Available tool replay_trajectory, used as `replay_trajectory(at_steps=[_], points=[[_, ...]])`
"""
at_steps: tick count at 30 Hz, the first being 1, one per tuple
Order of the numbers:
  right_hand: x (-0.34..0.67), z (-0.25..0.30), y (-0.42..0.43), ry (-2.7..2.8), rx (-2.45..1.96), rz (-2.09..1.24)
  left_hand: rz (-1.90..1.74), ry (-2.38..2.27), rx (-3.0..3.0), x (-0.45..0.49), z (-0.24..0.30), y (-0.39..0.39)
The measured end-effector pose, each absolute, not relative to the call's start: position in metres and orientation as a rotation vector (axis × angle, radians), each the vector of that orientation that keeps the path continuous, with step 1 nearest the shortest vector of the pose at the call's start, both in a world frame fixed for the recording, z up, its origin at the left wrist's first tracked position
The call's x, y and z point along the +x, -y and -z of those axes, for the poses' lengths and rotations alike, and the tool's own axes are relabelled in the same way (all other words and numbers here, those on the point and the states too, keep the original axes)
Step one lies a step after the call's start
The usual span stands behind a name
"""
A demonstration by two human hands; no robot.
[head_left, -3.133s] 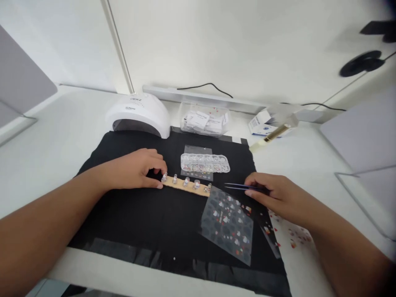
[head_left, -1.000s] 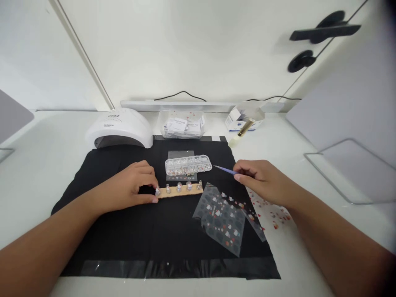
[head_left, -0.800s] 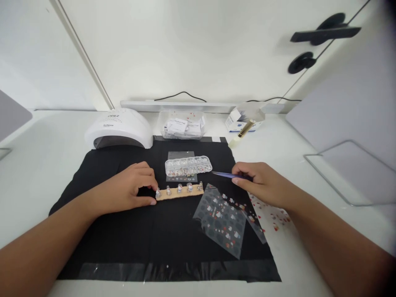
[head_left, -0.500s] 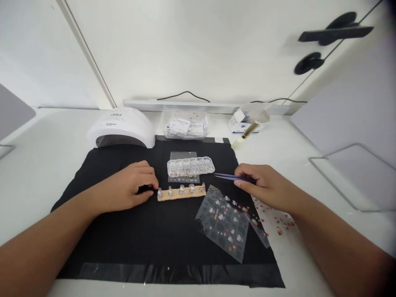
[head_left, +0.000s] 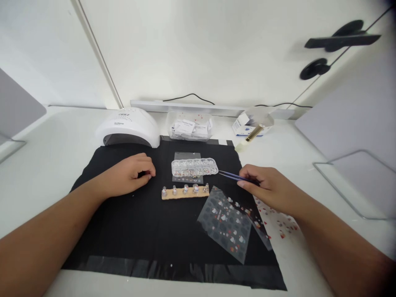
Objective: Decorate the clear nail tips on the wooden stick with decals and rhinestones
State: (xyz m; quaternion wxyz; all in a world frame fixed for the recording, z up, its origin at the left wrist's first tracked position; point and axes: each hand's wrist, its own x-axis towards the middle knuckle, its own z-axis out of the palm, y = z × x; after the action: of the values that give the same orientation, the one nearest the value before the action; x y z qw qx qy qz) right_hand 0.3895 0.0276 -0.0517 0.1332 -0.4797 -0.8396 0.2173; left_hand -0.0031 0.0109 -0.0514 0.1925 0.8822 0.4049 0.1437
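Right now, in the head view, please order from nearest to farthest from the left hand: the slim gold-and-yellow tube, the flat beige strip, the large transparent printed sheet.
1. Beige strip: just right of the left hand.
2. Transparent sheet: farther right, toward the front.
3. Gold-and-yellow tube: back right.

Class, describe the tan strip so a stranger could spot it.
Find the black mat on the white table. Near its middle, between the left hand and the patterned clear sheet, lies the tan strip. Unlike the clear tray beyond, it is opaque and carries five small pieces in a row.
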Motion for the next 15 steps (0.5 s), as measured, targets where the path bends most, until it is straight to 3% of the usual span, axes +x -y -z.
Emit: replay_trajectory(at_steps=[15], points=[[0.392, 0.058, -0.032, 2.04, -1.352, -0.54, -0.513, -1.181, 2.564, 0.002, 0.056, -0.011]])
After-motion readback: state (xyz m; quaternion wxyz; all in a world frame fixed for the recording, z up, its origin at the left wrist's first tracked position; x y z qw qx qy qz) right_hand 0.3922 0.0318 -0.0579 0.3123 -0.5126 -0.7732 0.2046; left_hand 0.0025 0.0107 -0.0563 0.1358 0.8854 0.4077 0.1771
